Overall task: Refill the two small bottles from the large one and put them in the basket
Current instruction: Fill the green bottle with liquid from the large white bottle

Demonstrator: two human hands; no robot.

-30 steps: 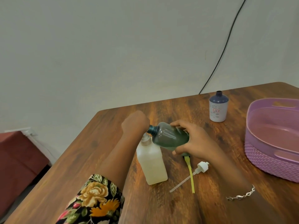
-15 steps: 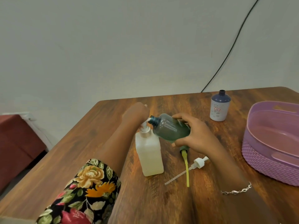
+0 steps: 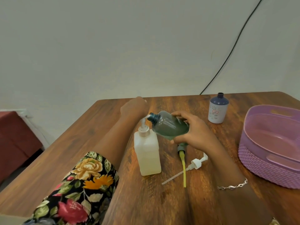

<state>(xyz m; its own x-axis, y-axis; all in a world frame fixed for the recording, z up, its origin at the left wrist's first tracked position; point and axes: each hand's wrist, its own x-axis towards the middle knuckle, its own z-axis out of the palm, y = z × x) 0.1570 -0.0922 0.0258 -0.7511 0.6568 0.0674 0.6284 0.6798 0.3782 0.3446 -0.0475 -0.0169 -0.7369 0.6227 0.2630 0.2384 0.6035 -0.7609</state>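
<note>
The large white pump bottle [image 3: 148, 153] stands upright at the table's middle. My left hand [image 3: 134, 108] sits over its pump head, fingers curled down and mostly hidden. The white pump stem [image 3: 143, 123] shows raised below it. My right hand [image 3: 194, 129] grips a small green translucent bottle [image 3: 170, 125], tilted with its open mouth against the pump's nozzle. A second small bottle [image 3: 218, 109], white with a blue top and no cap, stands at the back right. The purple basket [image 3: 259, 169] sits at the right edge with nothing visible in it.
Two loose pump caps lie in front of my right hand: a green one with a yellow tube [image 3: 182, 158] and a white one with a clear tube [image 3: 197, 163]. A black cable [image 3: 227, 54] runs up the wall. Dark red furniture [image 3: 14, 135] stands left of the table [image 3: 97, 143].
My left hand has risen and the pump stem, hidden a second ago, now stands extended. The green bottle's mouth stays at the nozzle. The camera view has shifted.
</note>
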